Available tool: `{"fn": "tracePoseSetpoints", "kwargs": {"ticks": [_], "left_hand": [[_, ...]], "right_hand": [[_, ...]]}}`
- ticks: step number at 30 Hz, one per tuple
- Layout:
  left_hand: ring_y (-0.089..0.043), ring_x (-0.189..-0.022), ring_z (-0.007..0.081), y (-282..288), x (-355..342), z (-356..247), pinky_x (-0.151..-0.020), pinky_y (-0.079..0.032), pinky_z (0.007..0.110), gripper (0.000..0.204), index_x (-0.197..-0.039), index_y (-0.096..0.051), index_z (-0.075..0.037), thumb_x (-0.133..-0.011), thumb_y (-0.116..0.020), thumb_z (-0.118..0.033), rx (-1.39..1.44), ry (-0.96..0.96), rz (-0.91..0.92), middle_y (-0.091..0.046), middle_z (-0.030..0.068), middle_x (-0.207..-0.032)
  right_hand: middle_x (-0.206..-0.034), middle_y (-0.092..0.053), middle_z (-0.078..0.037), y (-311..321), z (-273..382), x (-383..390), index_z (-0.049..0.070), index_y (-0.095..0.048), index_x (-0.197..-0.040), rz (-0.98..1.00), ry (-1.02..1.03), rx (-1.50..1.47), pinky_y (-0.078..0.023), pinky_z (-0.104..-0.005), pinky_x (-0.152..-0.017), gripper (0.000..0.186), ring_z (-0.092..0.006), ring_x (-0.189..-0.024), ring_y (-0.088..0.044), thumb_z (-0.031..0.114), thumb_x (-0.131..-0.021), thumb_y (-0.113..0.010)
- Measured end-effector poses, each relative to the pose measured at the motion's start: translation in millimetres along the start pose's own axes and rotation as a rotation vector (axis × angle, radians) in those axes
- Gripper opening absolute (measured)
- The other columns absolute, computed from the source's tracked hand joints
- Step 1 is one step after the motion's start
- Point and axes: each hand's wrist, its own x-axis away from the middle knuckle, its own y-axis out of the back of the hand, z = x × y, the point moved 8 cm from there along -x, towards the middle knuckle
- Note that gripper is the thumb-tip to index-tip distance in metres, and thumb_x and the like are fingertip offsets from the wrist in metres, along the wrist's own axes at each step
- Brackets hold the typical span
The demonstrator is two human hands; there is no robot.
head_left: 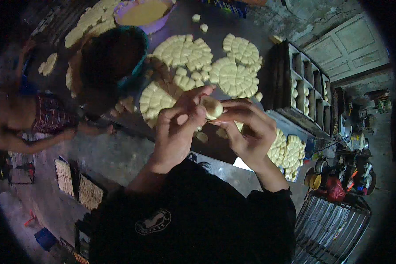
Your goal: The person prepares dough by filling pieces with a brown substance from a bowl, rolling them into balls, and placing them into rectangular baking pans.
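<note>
Closest to me is the person's black shirt [198, 220], and just beyond it two bare hands meet over the counter [259, 26]. Between them, raised in front of the chest, sits a pale, smooth dough ball [214, 109]. The left hand [174, 127] has its fingers curled in around the ball's left side; the right hand [250, 132] has its fingers bent and closed in against the right side, so both have hold of it.

Under and beyond the hands, rounds of scored dough [234, 77] lie on the counter, with loose pieces [187, 81] among them. To the right stands a compartmented wooden rack [311, 83], pale balls [294, 93] in some of its openings. Left of the dough is a dark basin with a teal rim [146, 50], and past it a purple basin [156, 27] of something pale. Off left, a co-worker in checked shorts [53, 113] is at the counter's side. A pale panelled door [345, 46] is at the far right.
</note>
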Motion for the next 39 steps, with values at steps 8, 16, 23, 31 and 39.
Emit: {"fn": "tracePoseSetpoints", "kwargs": {"ticks": [8,16,23,31,39], "left_hand": [[-0.064,-0.084,0.0072,-46.9,48.0,12.7,-0.074,-0.054,0.025,0.017,-0.105,-0.073,0.003,-0.093,-0.061,0.001,-0.619,-0.028,0.103,-0.074,0.0087,-0.092],[-0.069,-0.092,0.0181,-72.6,52.5,2.1,-0.08,-0.055,0.027,0.025,-0.111,-0.07,0.005,-0.086,-0.068,0.005,-0.281,-0.096,0.348,-0.071,0.0163,-0.109],[-0.067,-0.097,0.0142,-37.7,-0.9,24.4,-0.086,-0.054,0.029,0.023,-0.11,-0.07,0.003,-0.091,-0.069,-0.009,-0.148,0.155,0.332,-0.071,0.0094,-0.11],[-0.062,-0.091,0.0116,17.6,-46.8,71.3,-0.071,-0.05,0.027,0.035,-0.106,-0.068,-0.002,-0.094,-0.067,-0.035,0.24,0.579,0.293,-0.067,0.0048,-0.103],[-0.066,-0.088,0.0144,90.5,-59.3,128.3,-0.06,-0.054,0.028,0.035,-0.12,-0.058,0.001,-0.096,-0.064,-0.023,-0.609,0.192,0.392,-0.063,0.0136,-0.111]], "right_hand": [[-0.114,-0.066,-0.013,33.5,60.4,50.7,0.0,-0.071,-0.105,0.249,0.162,0.223,-0.053,-0.0318,-0.074,0.034,-0.0245,-0.095,-0.064,-0.003,-0.071,-0.076],[-0.089,-0.059,-0.009,62.2,56.6,45.9,0.004,-0.068,-0.098,0.087,-0.029,0.185,-0.047,-0.0302,-0.067,0.028,-0.0213,-0.075,-0.058,0.001,-0.074,-0.079],[-0.096,-0.068,-0.007,39.7,38.5,11.7,0.004,-0.063,-0.117,0.13,-0.092,0.085,-0.048,-0.0298,-0.071,0.052,-0.0218,-0.081,-0.061,0.007,-0.069,-0.085],[-0.097,-0.069,-0.004,-6.7,-31.4,-19.8,0.007,-0.061,-0.113,0.135,-0.301,0.484,-0.047,-0.037,-0.071,0.05,-0.0234,-0.08,-0.06,0.019,-0.07,-0.085],[-0.112,-0.061,-0.012,-55.0,-163.0,124.0,0.003,-0.05,-0.121,-0.109,-1.288,-0.231,-0.053,-0.0305,-0.087,0.049,-0.0181,-0.098,-0.064,0.008,-0.082,-0.079]]}}
